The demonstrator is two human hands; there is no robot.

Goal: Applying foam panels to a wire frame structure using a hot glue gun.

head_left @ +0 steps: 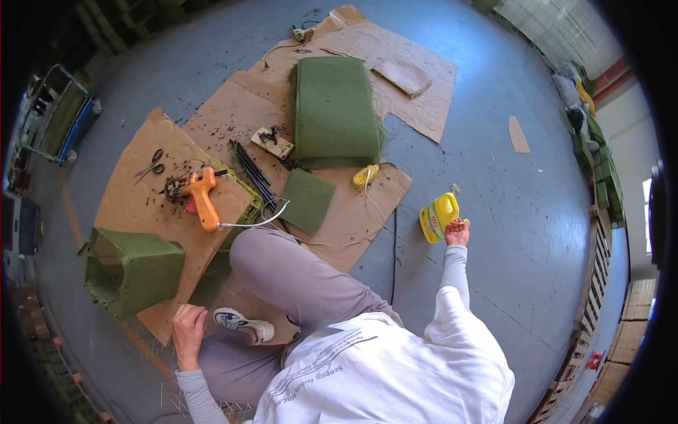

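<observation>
My left hand (188, 333) rests at my bent knee with its fingers curled in, and nothing shows in it. Close by stands an open-ended green fabric box (138, 272). On the right, my arm stretches out to a yellow plastic jug (438, 218) with a label, standing on the floor. Against the jug's side, my right hand (458, 232) is closed, its fingertips pinching a small yellow piece too small to identify. An orange hot glue gun (204, 199) lies on cardboard ahead of my knee, its white cord trailing right.
Cardboard sheets (233, 106) cover the floor ahead. They bear a stack of green fabric panels (335, 109), a loose green square (306, 201), black sticks (253, 173), scissors (151, 167) and a yellow power strip (365, 175). A wooden pallet (595, 261) stands at right, a cart (67, 120) far left.
</observation>
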